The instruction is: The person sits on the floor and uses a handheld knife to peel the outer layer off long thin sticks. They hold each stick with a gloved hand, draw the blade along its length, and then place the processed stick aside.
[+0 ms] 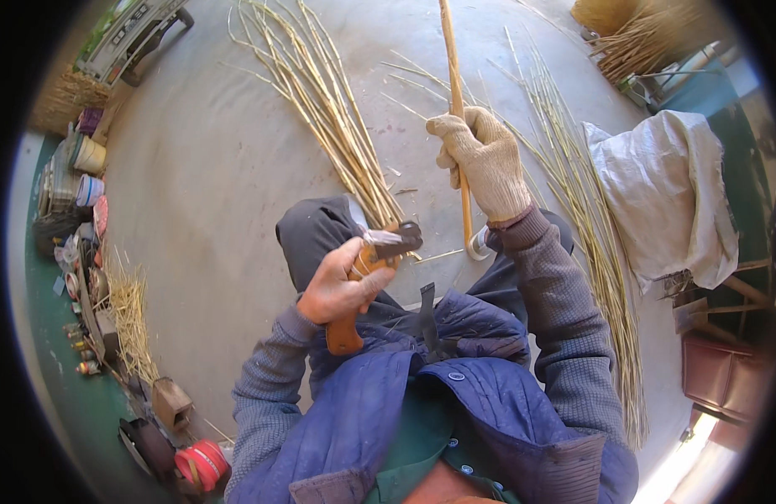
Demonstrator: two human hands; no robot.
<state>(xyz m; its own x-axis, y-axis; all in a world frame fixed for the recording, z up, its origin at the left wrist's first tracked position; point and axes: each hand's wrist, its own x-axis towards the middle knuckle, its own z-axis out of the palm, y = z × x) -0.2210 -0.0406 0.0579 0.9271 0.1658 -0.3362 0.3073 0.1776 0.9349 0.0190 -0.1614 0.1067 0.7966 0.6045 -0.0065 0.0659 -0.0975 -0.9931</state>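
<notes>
Long, slender wooden stick (455, 92), pale orange-tan and smooth, standing nearly upright and leaning slightly left toward the top; gripped around its lower half by the gloved right hand (482, 160), with a whitish band wound at its bottom end just above the lap. Knife (367, 277) with an orange-brown wooden handle and dark metal head, held slantwise in the bare left hand (338, 290), head pointing up and right toward the stick's base, not touching it.

You wear a quilted blue vest (422, 403) over grey ribbed sleeves (564, 319), a knitted beige glove (485, 160) covering your right hand.
</notes>
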